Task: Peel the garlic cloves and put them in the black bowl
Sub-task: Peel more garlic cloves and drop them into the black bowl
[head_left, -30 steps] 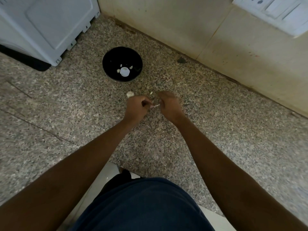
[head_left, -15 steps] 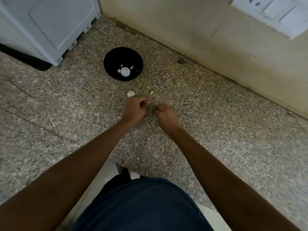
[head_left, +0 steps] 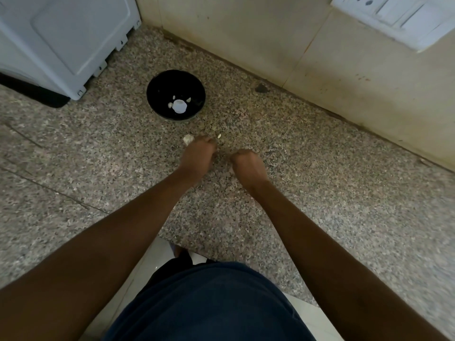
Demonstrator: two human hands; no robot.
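A person in a dark blue garment (head_left: 209, 306) is standing at a speckled granite worktop (head_left: 320, 193), both bare forearms reaching forward over the stone. The left hand (head_left: 197, 156) is hovering low over the worktop with its fingers curled under; whether it is pinching anything cannot be told, since the fingertips are hidden beneath the knuckles. The right hand (head_left: 248, 164) is sitting a little apart from it, likewise bunched into a loose fist, and what it has hold of, if anything, cannot be told either. Just beyond the left hand's knuckles a pale unpeeled garlic clove (head_left: 188, 139) is lying on the stone, touching or nearly touching the hand. A small cream scrap (head_left: 219, 136), too small to tell whether it is skin or garlic, is lying near it to the right. Farther back the black bowl (head_left: 157, 94) is standing upright on the worktop, holding a few small white garlic pieces (head_left: 179, 106) at its bottom. Behind, a white appliance (head_left: 61, 40) is filling the left corner, a beige tiled wall (head_left: 270, 33) is rising at the back, and a white switch panel (head_left: 394, 18) is showing at upper right.
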